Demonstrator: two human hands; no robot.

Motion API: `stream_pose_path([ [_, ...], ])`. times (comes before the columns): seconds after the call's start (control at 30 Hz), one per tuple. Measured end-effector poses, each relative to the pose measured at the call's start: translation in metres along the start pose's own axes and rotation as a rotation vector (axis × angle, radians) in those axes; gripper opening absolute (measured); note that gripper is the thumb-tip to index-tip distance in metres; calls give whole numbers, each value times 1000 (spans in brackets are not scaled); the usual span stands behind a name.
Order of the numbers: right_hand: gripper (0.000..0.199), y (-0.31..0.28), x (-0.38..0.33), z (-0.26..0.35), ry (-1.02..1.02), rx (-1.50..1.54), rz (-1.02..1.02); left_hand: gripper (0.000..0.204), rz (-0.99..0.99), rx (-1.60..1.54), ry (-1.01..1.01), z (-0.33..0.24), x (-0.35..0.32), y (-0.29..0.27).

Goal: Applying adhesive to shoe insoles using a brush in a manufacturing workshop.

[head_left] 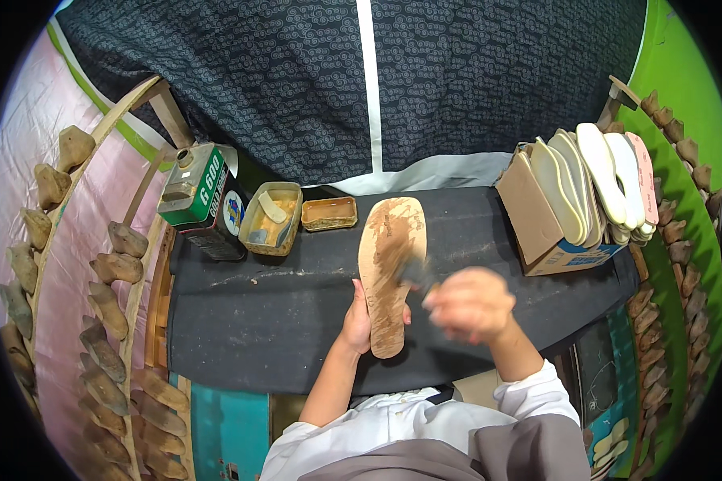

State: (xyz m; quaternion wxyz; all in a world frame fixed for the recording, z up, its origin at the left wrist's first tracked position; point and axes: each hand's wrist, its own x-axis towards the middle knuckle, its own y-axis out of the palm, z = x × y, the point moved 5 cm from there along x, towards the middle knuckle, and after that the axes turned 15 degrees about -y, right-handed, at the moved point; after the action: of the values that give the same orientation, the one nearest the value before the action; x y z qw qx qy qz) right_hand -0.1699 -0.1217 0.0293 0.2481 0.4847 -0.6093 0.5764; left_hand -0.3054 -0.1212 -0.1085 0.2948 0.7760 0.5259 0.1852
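My left hand (358, 324) grips a tan shoe insole (389, 321) near its narrow end, thumb along the left edge and fingertips showing at the right edge. The insole stands tilted up above the black table, its wide end away from me. Wet brown smears cover much of its face. My right hand (472, 305), smeared by motion, is closed around a small brush (411, 271). The brush's dark, blurred end is at the insole's right side, about mid-length; whether it touches is hard to tell.
Behind the insole, on the black table (257, 321), stand a green-and-black metal can (202, 192), a tub (293, 196) with a scraper-like piece inside, and a shallow brown-filled dish (329, 215). A cardboard box (529, 216) of pale insoles (602, 172) is at right. Racks of wooden shoe lasts (104, 353) flank both sides.
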Motion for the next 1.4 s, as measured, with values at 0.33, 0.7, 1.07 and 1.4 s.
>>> stream_pose_path([
  [0.33, 12, 4, 12, 1, -132, 61, 89, 78, -111, 7, -106, 9, -3, 1],
  [0.7, 12, 8, 14, 6, -180, 171, 169, 76, -143, 40, -82, 8, 4, 0],
  [1.07, 21, 6, 11, 7, -45, 223, 212, 77, -258, -12, -83, 11, 9, 0],
  [1.4, 15, 1, -5, 7, -13, 136, 73, 80, -193, 95, -72, 17, 7, 3],
])
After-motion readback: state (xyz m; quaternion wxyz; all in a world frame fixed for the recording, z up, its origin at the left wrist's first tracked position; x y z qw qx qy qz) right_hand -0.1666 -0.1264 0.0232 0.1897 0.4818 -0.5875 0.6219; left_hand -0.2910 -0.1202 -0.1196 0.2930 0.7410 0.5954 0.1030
